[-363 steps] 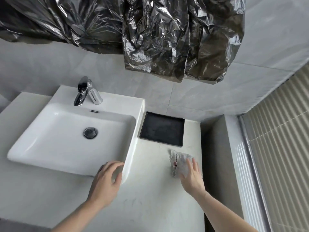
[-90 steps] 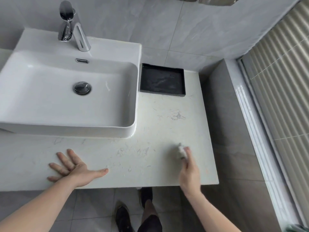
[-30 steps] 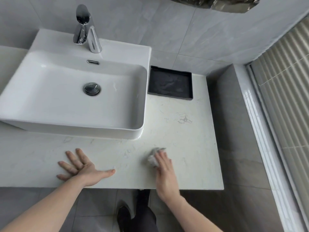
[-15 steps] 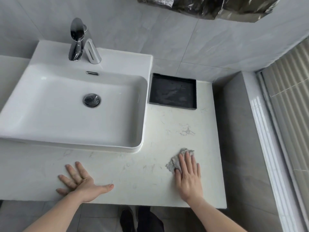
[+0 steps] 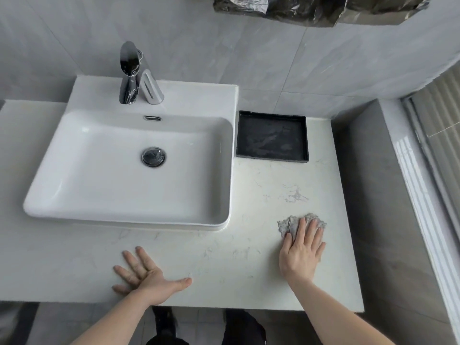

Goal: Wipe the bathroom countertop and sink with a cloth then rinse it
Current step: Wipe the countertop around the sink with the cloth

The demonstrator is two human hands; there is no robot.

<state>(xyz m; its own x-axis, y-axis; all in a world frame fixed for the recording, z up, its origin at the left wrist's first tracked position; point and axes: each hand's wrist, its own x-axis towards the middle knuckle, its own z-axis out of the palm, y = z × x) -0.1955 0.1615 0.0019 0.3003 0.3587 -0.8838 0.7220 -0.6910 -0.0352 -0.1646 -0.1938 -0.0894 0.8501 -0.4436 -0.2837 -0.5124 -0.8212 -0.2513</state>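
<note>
A crumpled grey cloth (image 5: 290, 224) lies on the white marbled countertop (image 5: 249, 265), right of the sink. My right hand (image 5: 300, 252) presses flat on the cloth, fingers spread over it, so much of it is hidden. My left hand (image 5: 144, 275) rests palm down on the countertop near its front edge, fingers apart, holding nothing. The white rectangular sink (image 5: 124, 215) stands on the counter at the left, with a chrome drain (image 5: 153, 156) and a chrome faucet (image 5: 132, 73) at the back.
A black square tray (image 5: 305, 138) sits at the back of the counter beside the sink. A grey wall ledge (image 5: 373, 195) borders the counter's right side. Crinkled silver foil (image 5: 311, 8) hangs above. My shoes show under the front edge.
My right hand has slid the cloth from the counter's middle front out to the right and a little back. My left hand has stayed planted on the counter.
</note>
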